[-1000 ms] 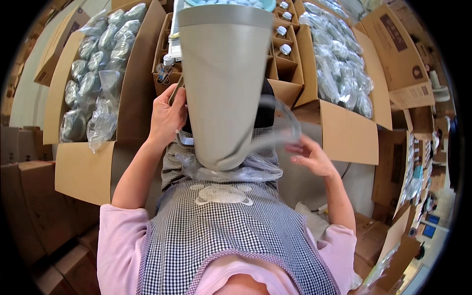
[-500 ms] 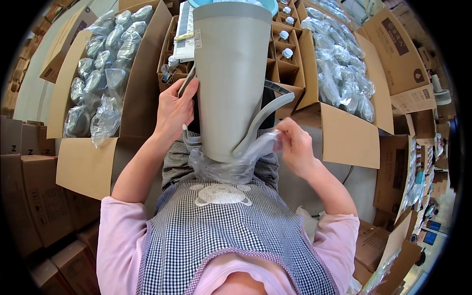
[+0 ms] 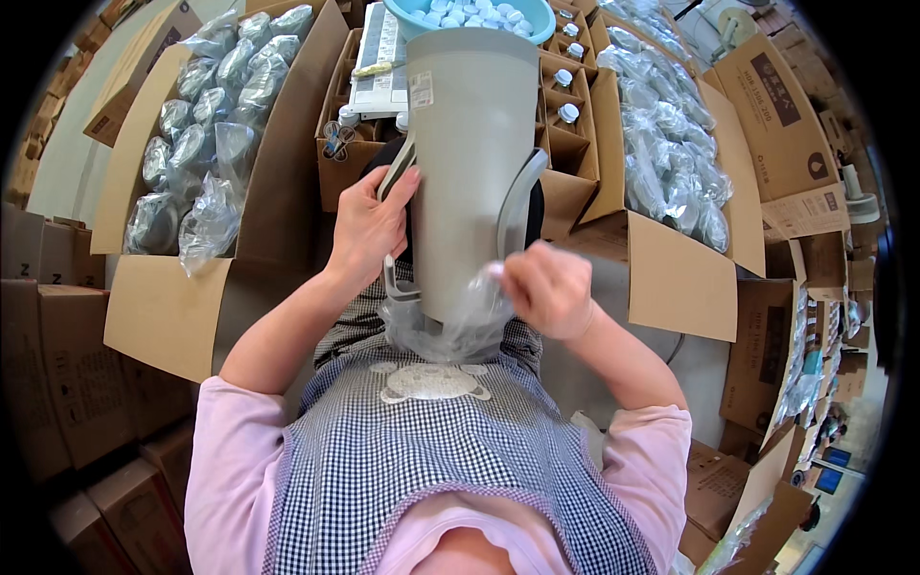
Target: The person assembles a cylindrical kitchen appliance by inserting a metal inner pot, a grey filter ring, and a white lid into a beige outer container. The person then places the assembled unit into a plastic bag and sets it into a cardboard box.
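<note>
A tall grey plastic jug [image 3: 470, 163] with two side handles stands upright in front of my chest, its lower end sitting in a clear plastic bag [image 3: 446, 326]. My left hand [image 3: 369, 225] grips the jug's left handle. My right hand [image 3: 546, 287] is closed on the bag's upper edge at the jug's right side, just below the right handle. The bag is bunched around the jug's bottom against my checked apron.
An open cardboard box [image 3: 163, 307] on the left holds several bagged grey items [image 3: 206, 125]. Another open box [image 3: 685, 278] on the right holds more bagged items [image 3: 671, 163]. Behind the jug stand a blue basin of white caps [image 3: 537, 24] and a divided box with bottles [image 3: 565, 115].
The jug has sunk lower into the bag. My right hand moved in from the right and now pinches the bag's edge higher up against the jug; my left hand stays on the handle.
</note>
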Action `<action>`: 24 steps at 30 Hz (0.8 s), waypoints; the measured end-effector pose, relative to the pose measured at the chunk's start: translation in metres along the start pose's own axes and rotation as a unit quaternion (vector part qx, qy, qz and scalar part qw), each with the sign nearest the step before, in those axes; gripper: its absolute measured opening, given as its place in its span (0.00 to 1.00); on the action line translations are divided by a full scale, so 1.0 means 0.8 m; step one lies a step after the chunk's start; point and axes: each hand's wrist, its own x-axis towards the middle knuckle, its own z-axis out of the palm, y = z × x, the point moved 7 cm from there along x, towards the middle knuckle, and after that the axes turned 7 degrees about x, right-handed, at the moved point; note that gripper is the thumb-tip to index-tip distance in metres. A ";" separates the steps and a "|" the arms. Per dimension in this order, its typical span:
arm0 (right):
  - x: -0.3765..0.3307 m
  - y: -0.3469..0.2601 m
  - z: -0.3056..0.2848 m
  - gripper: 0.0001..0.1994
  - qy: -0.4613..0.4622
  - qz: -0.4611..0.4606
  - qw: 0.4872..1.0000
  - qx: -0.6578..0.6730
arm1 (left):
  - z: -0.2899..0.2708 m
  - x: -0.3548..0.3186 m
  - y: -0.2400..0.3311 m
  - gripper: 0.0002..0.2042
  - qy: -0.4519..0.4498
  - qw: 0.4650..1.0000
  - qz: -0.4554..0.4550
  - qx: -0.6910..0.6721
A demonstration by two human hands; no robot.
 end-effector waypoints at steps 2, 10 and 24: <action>0.000 0.022 0.002 0.12 0.015 0.063 0.998 -0.014 | 0.010 0.000 0.013 0.11 -0.015 0.999 0.033 0.028; 0.049 0.030 0.021 0.16 -0.017 -0.049 0.997 -0.054 | 0.021 0.014 0.038 0.13 -0.055 0.960 0.175 0.211; 0.139 0.173 -0.019 0.32 -0.034 0.202 0.979 0.018 | -0.012 -0.051 0.011 0.32 -0.185 0.905 0.268 0.275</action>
